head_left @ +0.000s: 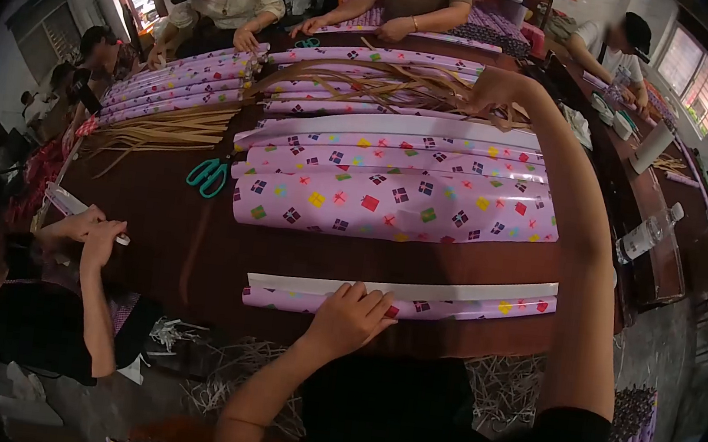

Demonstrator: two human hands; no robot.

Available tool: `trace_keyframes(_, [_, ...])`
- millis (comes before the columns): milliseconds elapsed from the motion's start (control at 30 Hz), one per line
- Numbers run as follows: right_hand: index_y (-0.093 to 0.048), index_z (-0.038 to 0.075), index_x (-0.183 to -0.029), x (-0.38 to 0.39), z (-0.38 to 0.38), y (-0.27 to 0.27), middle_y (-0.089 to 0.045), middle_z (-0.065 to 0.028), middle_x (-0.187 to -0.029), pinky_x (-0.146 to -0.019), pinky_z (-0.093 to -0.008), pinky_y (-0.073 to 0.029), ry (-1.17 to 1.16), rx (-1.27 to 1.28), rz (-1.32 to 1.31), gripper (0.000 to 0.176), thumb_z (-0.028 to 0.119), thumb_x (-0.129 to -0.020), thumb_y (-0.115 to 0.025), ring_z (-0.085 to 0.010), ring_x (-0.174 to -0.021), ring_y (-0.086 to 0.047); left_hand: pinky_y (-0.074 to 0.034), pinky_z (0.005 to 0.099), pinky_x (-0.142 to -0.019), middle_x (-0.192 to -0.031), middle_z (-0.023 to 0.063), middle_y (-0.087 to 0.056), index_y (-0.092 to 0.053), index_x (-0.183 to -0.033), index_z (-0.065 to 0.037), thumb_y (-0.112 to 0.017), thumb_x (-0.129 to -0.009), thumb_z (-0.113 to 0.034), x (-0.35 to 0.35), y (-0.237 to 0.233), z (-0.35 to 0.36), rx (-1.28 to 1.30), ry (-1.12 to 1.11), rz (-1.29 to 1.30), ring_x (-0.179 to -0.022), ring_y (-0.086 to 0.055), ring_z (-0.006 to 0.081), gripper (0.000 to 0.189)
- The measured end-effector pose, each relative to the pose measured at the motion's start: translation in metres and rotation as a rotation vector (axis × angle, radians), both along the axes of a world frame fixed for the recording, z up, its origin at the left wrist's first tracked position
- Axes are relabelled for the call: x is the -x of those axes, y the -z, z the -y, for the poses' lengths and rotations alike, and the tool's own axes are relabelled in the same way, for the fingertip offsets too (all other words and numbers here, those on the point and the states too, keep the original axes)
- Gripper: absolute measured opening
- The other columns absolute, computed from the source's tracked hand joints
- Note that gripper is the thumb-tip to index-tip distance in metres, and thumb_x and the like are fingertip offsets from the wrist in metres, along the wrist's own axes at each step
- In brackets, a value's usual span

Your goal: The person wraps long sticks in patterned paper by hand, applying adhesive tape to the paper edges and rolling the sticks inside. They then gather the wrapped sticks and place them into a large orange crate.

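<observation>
Left hand (350, 315) lies over the patterned roll (470, 309) near the table's (324, 254) six-o'clock edge, tabletop showing beyond — grip unclear. Right hand (498, 93) meets tan strips (336, 72) at one o'clock — closure unclear.

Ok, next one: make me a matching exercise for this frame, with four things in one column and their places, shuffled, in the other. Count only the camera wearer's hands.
1. Left hand
2. Right hand
3. Nearer teal-handled scissors
4. Clear bottle

A. Among the brown strips, beyond the wide patterned sheets
B. To the right of the wide patterned sheets
C. On the narrow patterned roll at the near side of the table
D. Just left of the wide patterned sheets

Right pairs: 1-C, 2-A, 3-D, 4-B
</observation>
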State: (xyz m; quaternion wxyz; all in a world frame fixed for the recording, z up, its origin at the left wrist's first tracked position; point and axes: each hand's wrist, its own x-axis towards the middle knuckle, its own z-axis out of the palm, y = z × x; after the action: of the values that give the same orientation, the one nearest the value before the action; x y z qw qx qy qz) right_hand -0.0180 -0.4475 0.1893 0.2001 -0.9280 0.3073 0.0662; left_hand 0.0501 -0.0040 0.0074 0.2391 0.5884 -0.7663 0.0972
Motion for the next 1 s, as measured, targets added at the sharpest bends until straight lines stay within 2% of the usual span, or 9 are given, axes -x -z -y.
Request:
trace_keyframes(67, [-0.074,0.001,-0.096,0.008,0.014,0.000,-0.072,-0.0127,-0.085,-0.068,-0.0379,-0.058,0.137,0.079,-0.195,0.040,0.027,-0.068,-0.084,-0.0190,-0.076,-0.070,-0.049,0.0340,-0.073,-0.088,0.0065,-0.060,-0.065,-0.111,-0.003,-0.075,-0.081,-0.029,0.000,0.001,0.000,0.016,0.002,-0.013,-0.076,-0.052,0.0236,0.041])
trace_keyframes(167, [-0.074,0.000,-0.097,0.030,0.024,-0.004,-0.072,-0.0131,-0.088,-0.065,-0.0406,-0.059,0.240,0.196,-0.422,0.043,0.027,-0.066,-0.086,-0.0221,-0.076,-0.070,-0.049,0.0341,-0.074,-0.089,0.0066,-0.061,-0.065,-0.110,-0.003,-0.075,-0.081,-0.029,0.001,0.000,0.000,0.007,-0.006,-0.003,-0.076,-0.053,0.0237,0.041])
trace_keyframes(267, [-0.073,0.001,-0.097,0.053,0.037,0.004,-0.072,-0.0138,-0.092,-0.065,-0.0412,-0.059,0.392,0.228,-0.445,0.043,0.028,-0.066,-0.087,-0.0253,-0.077,-0.071,-0.049,0.0345,-0.074,-0.089,0.0068,-0.061,-0.065,-0.111,-0.003,-0.074,-0.081,-0.030,0.000,0.001,-0.001,0.012,-0.001,-0.005,-0.077,-0.053,0.0240,0.041])
trace_keyframes(633, [-0.071,-0.001,-0.097,0.117,0.073,0.033,-0.072,-0.0174,-0.101,-0.073,-0.0426,-0.056,0.408,0.469,-0.385,0.052,0.021,-0.055,-0.092,-0.0333,-0.090,-0.071,-0.049,0.0348,-0.074,-0.089,0.0066,-0.061,-0.065,-0.111,-0.002,-0.075,-0.081,-0.029,0.000,0.001,-0.001,0.014,0.001,0.013,-0.077,-0.052,0.0238,0.042])
trace_keyframes(733, [-0.070,0.006,-0.109,0.138,0.102,0.053,-0.072,-0.0154,-0.101,-0.072,-0.0436,-0.056,0.381,0.552,-0.365,0.057,0.017,-0.057,-0.091,-0.0323,-0.093,-0.070,-0.048,0.0345,-0.074,-0.089,0.0060,-0.062,-0.065,-0.111,-0.002,-0.075,-0.080,-0.029,0.000,0.000,-0.001,0.006,-0.001,0.005,-0.077,-0.052,0.0234,0.043])
trace_keyframes(800, [-0.063,0.018,-0.124,0.149,0.070,0.045,-0.072,-0.0130,-0.099,-0.072,-0.0441,-0.056,0.362,0.605,-0.212,0.068,0.016,-0.060,-0.088,-0.0306,-0.093,-0.070,-0.048,0.0344,-0.073,-0.090,0.0056,-0.062,-0.065,-0.111,-0.002,-0.076,-0.080,-0.029,0.001,-0.001,-0.002,-0.006,0.007,-0.005,-0.077,-0.052,0.0232,0.043])
trace_keyframes(900, [-0.056,0.027,-0.133,0.160,0.086,0.053,-0.072,-0.0105,-0.096,-0.071,-0.0438,-0.056,0.326,0.481,-0.158,0.076,0.015,-0.064,-0.085,-0.0301,-0.091,-0.070,-0.048,0.0342,-0.072,-0.089,0.0051,-0.062,-0.065,-0.111,-0.003,-0.076,-0.079,-0.029,0.000,-0.003,-0.001,-0.008,0.016,-0.005,-0.076,-0.052,0.0228,0.043])
trace_keyframes(933, [-0.056,0.028,-0.133,0.157,0.089,0.049,-0.073,-0.0073,-0.097,-0.070,-0.0424,-0.056,0.451,0.288,-0.256,0.070,0.019,-0.069,-0.081,-0.0301,-0.087,-0.070,-0.048,0.0340,-0.071,-0.089,0.0050,-0.062,-0.065,-0.111,-0.003,-0.076,-0.079,-0.029,0.000,-0.002,-0.001,-0.001,0.011,-0.009,-0.076,-0.052,0.0228,0.043])
trace_keyframes(1000, [-0.056,0.029,-0.133,0.151,0.085,0.037,-0.072,-0.0096,-0.097,-0.069,-0.0417,-0.056,0.421,0.387,-0.351,0.066,0.022,-0.071,-0.080,-0.0299,-0.085,-0.070,-0.047,0.0339,-0.071,-0.089,0.0048,-0.061,-0.064,-0.111,-0.003,-0.076,-0.079,-0.029,0.000,-0.001,0.000,0.006,0.015,-0.018,-0.076,-0.051,0.0229,0.042])
